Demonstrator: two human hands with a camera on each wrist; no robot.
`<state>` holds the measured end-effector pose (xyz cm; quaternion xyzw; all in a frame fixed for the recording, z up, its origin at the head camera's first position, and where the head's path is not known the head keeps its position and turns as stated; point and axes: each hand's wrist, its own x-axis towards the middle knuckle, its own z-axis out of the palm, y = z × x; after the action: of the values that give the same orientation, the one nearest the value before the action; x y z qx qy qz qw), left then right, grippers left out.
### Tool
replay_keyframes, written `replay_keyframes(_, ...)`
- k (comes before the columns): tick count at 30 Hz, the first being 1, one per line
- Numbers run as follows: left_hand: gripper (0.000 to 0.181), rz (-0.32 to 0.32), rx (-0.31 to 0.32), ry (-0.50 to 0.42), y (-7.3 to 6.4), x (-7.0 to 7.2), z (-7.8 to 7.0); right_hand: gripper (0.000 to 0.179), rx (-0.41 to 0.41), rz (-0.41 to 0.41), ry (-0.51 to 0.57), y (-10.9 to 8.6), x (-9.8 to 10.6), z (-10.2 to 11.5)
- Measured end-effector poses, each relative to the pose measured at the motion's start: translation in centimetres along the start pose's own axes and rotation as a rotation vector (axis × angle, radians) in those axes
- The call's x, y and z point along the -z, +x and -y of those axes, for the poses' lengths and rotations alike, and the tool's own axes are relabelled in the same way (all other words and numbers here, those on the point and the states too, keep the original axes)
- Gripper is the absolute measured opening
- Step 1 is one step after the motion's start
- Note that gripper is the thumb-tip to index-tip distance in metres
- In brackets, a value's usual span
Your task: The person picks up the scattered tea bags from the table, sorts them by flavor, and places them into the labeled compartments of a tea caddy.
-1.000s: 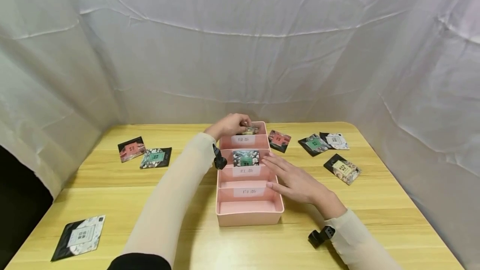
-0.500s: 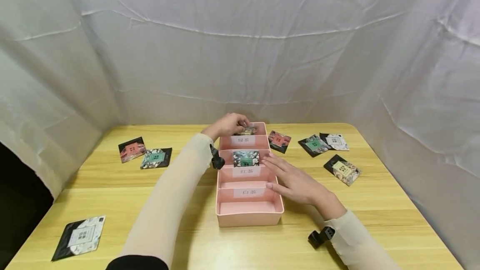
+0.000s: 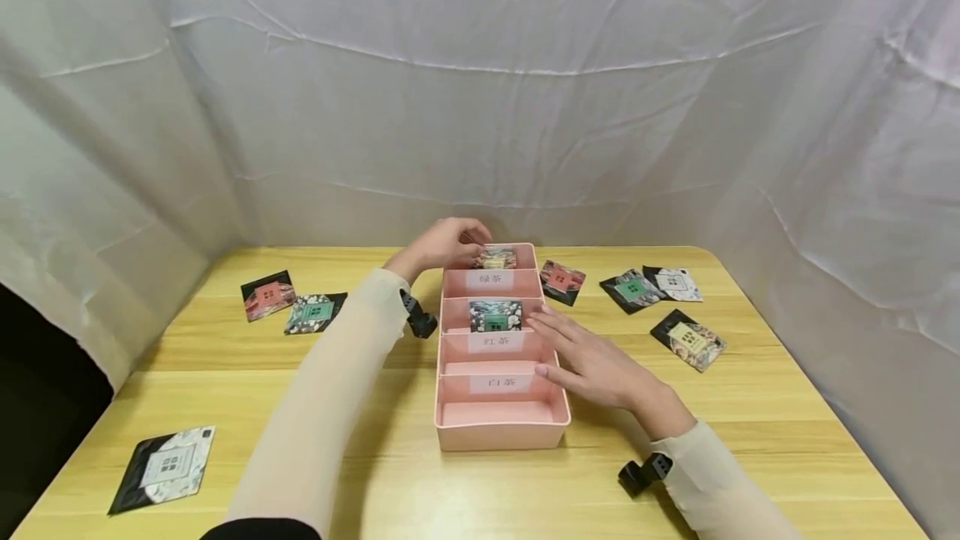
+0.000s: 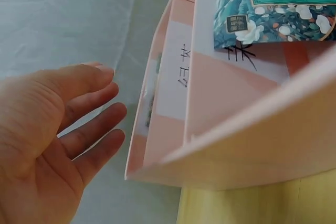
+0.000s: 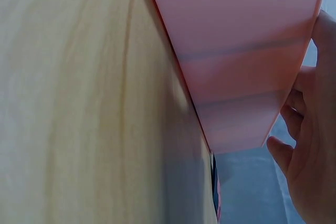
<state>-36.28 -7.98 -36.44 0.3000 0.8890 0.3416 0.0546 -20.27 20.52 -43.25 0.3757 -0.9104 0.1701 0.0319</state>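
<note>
Head view: a long, smooth pink box, seemingly plastic, stands on the wood-grained tabletop, its thin dividers bearing white rectangular labels. At its far end, a flat yellow-label sachet with a patterned, glossy face sits in the last compartment. Just beside that corner, the left hand is released, fingers loosely bent around nothing; the left wrist view shows a gap between it and the box. The right hand grasps nothing either, its extended fingers resting along the right rim. Between them, a floral green-label sachet leans in a middle compartment. More square-cornered packets, like the silvery white-label packet, lie flat on both sides. Creased, pale sheeting hangs behind.
</note>
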Motion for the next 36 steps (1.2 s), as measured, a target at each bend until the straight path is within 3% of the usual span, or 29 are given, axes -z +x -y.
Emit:
replay_keyframes(5,0.028,-0.043,-0.015,-0.056,-1.2,0.6,0.4,0.068,-0.003,0.008,0.003,0.0,0.1,-0.1)
replay_keyframes(14,0.031,-0.118,-0.036,-0.045,-3.4,1.3,1.6,0.068,-0.001,0.001,-0.003,-0.1,0.1,-0.3)
replay_keyframes(28,0.036,-0.17,-0.011,0.03,-7.8,1.9,3.2,0.068,-0.001,-0.005,0.011,-0.2,0.5,-0.3)
replay_keyframes(36,0.043,-0.158,0.028,0.085,-10.2,2.3,4.1,0.068,0.005,-0.007,-0.001,-0.1,0.4,-0.5)
